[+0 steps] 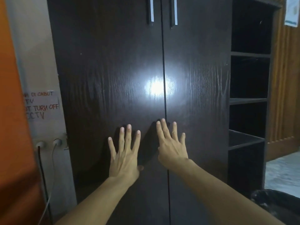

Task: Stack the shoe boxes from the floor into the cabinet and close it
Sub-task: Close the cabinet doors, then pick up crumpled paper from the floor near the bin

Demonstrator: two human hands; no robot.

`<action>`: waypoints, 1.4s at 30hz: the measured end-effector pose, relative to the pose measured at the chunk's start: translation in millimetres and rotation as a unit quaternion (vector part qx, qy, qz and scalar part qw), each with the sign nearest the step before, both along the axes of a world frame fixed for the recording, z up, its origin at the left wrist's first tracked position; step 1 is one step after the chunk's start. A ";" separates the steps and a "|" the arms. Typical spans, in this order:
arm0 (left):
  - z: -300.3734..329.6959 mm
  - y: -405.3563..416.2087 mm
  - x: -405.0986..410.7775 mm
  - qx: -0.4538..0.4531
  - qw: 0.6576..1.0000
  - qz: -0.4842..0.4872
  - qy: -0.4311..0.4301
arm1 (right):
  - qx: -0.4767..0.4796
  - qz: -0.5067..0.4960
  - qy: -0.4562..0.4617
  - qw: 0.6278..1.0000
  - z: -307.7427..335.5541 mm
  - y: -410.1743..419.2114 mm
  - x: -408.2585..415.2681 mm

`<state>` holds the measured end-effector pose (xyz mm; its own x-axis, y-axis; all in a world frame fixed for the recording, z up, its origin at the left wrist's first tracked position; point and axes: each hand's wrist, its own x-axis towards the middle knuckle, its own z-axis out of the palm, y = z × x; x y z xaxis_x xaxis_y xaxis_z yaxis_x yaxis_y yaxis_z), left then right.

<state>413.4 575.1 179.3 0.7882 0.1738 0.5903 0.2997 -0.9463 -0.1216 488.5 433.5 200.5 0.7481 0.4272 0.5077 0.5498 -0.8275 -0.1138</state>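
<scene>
Head view, close up on the cabinet (pixel 113 62), a tall dark-brown piece with a wavy wood-grain face, its long axis running straight up and down. Both doors sit flush, the seam between them a thin vertical line down the middle, and a bright glare (a lamp's reflection) glows right across it. Left hand (pixel 124 157) is flat on the left door (pixel 105 95), fingers straight and spread wide, pointing up. Right hand (pixel 172 147) lies flat too, fingers fanned, its fingertips straddling the seam and its palm on the right door (pixel 198 78). Neither hand holds anything. Up top, two slim metal bar handles (pixel 151 10) hang vertically, one either side of the seam. Right of the doors, open shelves (pixel 248 99) in the same dark wood. Far left, a handwritten paper sign (pixel 43 104) on the pale wall, with plugs in a wall socket (pixel 48 142) below it. Shoe boxes are nowhere in sight.
</scene>
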 end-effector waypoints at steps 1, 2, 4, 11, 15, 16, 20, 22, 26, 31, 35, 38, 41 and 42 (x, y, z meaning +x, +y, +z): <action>-0.9 3.1 0.7 0.006 1.000 0.001 0.006 | -0.009 0.010 0.009 1.000 -0.7 1.3 2.8; -1.6 5.8 1.4 0.015 1.000 0.005 0.018 | -0.009 0.022 0.021 0.999 -0.7 2.2 5.0; -1.7 7.9 2.4 0.026 0.999 0.012 0.040 | 0.004 0.039 0.044 0.998 -1.2 1.9 8.9; -2.0 -6.3 -2.1 0.008 0.997 0.004 0.071 | -0.022 0.077 0.083 0.993 3.8 -21.1 8.3; -17.6 -27.9 -8.3 -0.013 0.993 -0.025 0.118 | -0.035 0.055 0.138 0.988 -4.0 -57.3 -0.8; -24.8 -34.9 -9.4 -0.018 0.990 -0.037 0.137 | -0.039 0.042 0.150 0.987 -9.5 -68.8 -4.2; -60.5 -67.3 -13.8 -0.061 0.965 -0.080 0.241 | -0.082 -0.008 0.224 0.971 -42.5 -117.4 -15.3; -81.0 -84.8 -13.2 -0.090 0.946 -0.095 0.298 | -0.096 -0.032 0.243 0.965 -64.4 -140.2 -17.9; -125.8 -117.0 -9.8 -0.156 0.903 -0.120 0.381 | -0.105 -0.064 0.304 0.945 -115.4 -180.9 -21.7; -186.8 -142.5 -2.5 -0.208 0.865 -0.119 0.442 | -0.106 -0.091 0.368 0.919 -183.9 -221.1 -16.2; -236.6 -149.4 -1.8 -0.249 0.850 -0.092 0.455 | -0.122 -0.107 0.400 0.902 -234.6 -242.9 -17.9; -282.1 -150.6 -6.3 -0.273 0.842 -0.062 0.462 | -0.115 -0.097 0.438 0.886 -275.5 -250.8 -21.4; -323.5 -148.6 -15.2 -0.301 0.836 -0.049 0.456 | -0.126 -0.093 0.473 0.867 -312.7 -250.0 -25.7; -335.1 -147.6 -19.0 -0.306 0.838 -0.046 0.449 | -0.130 -0.093 0.481 0.862 -323.7 -248.7 -26.5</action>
<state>394.4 427.6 -155.8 0.8935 0.1411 -0.4263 0.2693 -0.9280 0.2573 462.0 184.8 -123.2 0.8371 0.2609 -0.4808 0.1599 -0.9573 -0.2410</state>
